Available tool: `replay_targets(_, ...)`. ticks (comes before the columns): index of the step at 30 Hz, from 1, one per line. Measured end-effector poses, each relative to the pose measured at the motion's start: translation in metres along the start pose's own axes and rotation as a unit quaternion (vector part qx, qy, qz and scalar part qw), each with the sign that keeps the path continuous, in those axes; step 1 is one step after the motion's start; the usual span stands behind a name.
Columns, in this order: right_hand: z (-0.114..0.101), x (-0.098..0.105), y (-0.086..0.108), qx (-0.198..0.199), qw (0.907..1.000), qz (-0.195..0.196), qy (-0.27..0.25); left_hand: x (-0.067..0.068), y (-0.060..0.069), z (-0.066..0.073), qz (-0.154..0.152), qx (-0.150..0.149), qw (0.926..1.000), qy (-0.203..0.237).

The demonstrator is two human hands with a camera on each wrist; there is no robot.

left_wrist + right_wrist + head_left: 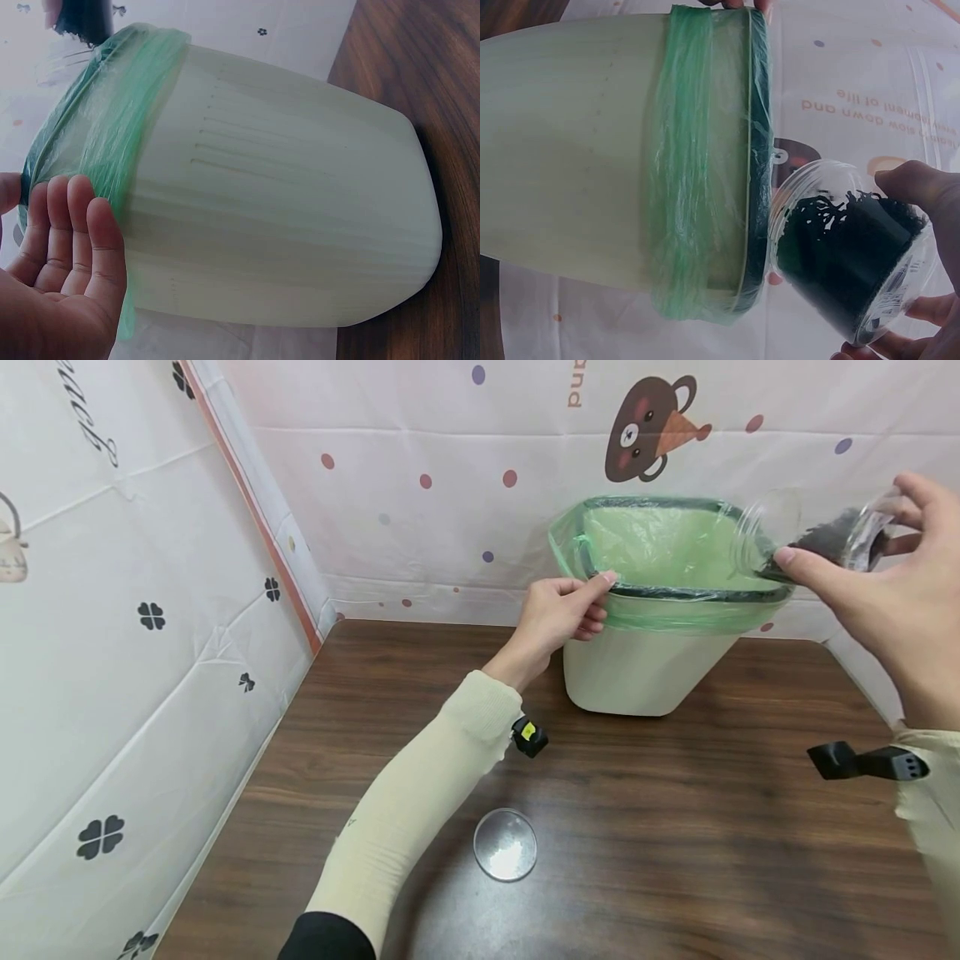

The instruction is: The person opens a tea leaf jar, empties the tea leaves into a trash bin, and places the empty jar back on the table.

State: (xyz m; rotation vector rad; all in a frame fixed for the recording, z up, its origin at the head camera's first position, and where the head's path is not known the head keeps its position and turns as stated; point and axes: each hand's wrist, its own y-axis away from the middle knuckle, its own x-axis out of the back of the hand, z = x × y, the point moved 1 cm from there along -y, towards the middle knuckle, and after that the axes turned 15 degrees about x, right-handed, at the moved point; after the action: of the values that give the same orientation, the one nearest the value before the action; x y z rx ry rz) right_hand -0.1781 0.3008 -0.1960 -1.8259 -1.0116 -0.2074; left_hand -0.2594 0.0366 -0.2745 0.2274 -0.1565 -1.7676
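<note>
A pale trash bin [637,668] stands upright, lined with a green plastic bag [675,614] folded over its dark rim. My left hand [551,614] pinches the near-left rim and bag between thumb and index finger; its other fingers lie against the outside in the left wrist view. Over the bin's right side, my right hand [892,577] grips a clear jar [855,247] by its base end. The jar is tipped sideways, its open mouth facing the bin. Dark, loose, shred-like matter [825,539] lies inside it. Whether any has fallen into the bag cannot be seen.
A round clear lid [506,845] lies flat on the brown wooden table [637,843], nearer to me. Printed white sheets [390,527] hang behind the bin and along the left side of the table.
</note>
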Motion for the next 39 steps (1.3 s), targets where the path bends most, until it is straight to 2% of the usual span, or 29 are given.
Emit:
replay_targets(25, 0.001, -0.002, -0.009, -0.003, 0.9997, -0.024, -0.007, -0.001, 0.001, -0.001, 0.007, -0.004, 0.9999, -0.006)
replay_targets(39, -0.006, -0.006, -0.013, 0.031, 0.9991, -0.028, 0.011, 0.0, 0.0, 0.0, 0.009, -0.004, 0.9999, -0.005)
